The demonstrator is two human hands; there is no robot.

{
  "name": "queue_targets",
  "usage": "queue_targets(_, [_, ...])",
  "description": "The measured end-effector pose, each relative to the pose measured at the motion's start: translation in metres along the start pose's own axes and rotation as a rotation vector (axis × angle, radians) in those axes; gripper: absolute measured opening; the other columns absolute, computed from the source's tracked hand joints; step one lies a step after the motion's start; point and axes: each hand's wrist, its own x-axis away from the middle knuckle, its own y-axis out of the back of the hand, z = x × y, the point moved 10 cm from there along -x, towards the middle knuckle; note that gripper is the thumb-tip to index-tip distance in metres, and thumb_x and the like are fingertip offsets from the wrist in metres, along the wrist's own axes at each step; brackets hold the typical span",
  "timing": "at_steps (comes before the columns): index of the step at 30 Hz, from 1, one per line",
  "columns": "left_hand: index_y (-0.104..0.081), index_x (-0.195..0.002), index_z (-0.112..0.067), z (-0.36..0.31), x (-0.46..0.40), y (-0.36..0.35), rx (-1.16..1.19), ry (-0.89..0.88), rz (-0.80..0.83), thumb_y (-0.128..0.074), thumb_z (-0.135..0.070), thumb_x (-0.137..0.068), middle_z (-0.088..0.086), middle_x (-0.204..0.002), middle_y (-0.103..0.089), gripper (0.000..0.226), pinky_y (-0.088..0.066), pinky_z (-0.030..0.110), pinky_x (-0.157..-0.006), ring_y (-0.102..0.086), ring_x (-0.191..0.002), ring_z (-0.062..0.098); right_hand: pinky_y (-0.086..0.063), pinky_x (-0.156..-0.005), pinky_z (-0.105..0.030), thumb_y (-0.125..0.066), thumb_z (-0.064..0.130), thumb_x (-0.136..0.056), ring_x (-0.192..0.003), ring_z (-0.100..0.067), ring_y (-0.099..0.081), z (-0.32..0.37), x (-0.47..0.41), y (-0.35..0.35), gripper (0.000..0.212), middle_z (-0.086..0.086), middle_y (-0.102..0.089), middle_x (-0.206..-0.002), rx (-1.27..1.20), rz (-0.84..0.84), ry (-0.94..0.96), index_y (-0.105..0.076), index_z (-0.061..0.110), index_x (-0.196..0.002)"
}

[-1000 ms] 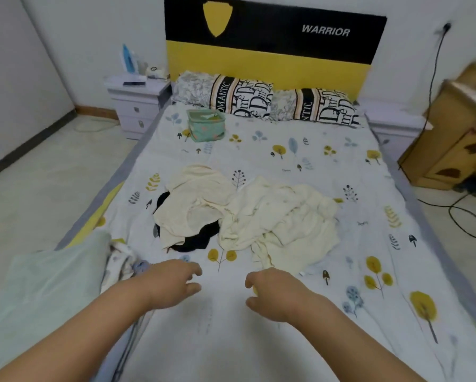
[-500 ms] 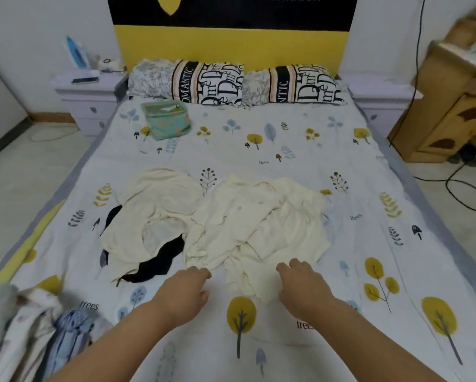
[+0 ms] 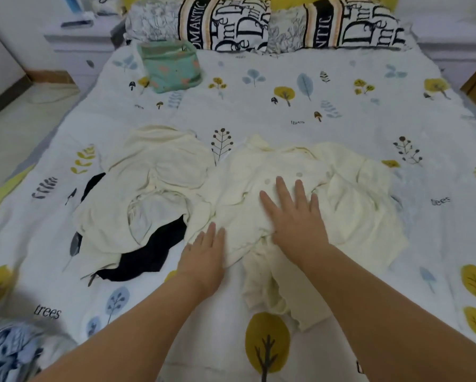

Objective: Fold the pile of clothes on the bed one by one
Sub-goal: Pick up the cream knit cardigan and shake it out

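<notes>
On cream garment (image 3: 349,205) — right hand (image 3: 294,216), left hand (image 3: 203,257) flat; grip open, empty.

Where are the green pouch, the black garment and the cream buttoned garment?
green pouch (image 3: 173,68), head view, its front.
black garment (image 3: 148,255), head view, its exposed lower part.
cream buttoned garment (image 3: 247,183), head view, near its buttons.
</notes>
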Motion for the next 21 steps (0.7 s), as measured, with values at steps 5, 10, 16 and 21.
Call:
queue_targets(5, [-0.030, -0.142, -0.026, 0.004, -0.010, -0.031, -0.046, -0.050, 0.061, -0.041, -0.021, -0.093, 0.001, -0.156, -0.004, 0.051, -0.009, 0.045, -0.115, 0.002, -0.145, 0.023, -0.020, -0.107, -0.054, -0.044, 0.015, -0.092, -0.135, -0.036, -0.018, 0.009, -0.014, -0.015, 0.042, -0.006, -0.025, -0.145, -0.010, 0.078, 0.042, -0.037, 0.025, -0.133])
queue_targets(10, [-0.054, -0.105, -0.020, 0.004, 0.005, -0.006, 0.004, -0.093, -0.028, -0.044, -0.020, -0.090, 0.001, -0.117, -0.047, 0.018, -0.029, 0.028, -0.094, -0.042, -0.118, 0.018, -0.034, -0.076, -0.033, -0.039, 0.010, -0.090, -0.102, -0.025, -0.050, 0.028, 0.000, 0.013, 0.030, -0.006, -0.055, -0.110, -0.120, 0.016, 0.133, -0.043, 0.014, -0.120])
queue_targets(16, [-0.036, -0.074, -0.028, 0.038, 0.064, 0.096, 0.457, -0.016, -0.210, -0.048, -0.016, -0.093, -0.009, -0.069, -0.048, 0.026, -0.030, 0.022, -0.055, -0.046, -0.065, 0.010, -0.023, -0.047, -0.022, -0.076, 0.008, -0.061, -0.046, -0.011, -0.041, 0.013, 0.063, 0.089, 0.027, 0.000, -0.055, -0.057, -0.171, -0.149, 0.113, -0.061, 0.010, -0.083])
queue_targets(21, [-0.047, -0.072, -0.020, 0.033, 0.126, 0.203, 0.590, -0.089, -0.326, -0.054, -0.017, -0.090, -0.006, -0.060, -0.049, 0.019, -0.034, 0.021, -0.057, -0.043, -0.055, 0.003, -0.026, -0.054, -0.026, -0.050, 0.025, -0.089, -0.063, -0.012, -0.038, 0.001, 0.093, 0.164, 0.014, 0.009, -0.034, -0.063, -0.323, -0.116, 0.013, -0.038, 0.019, -0.085])
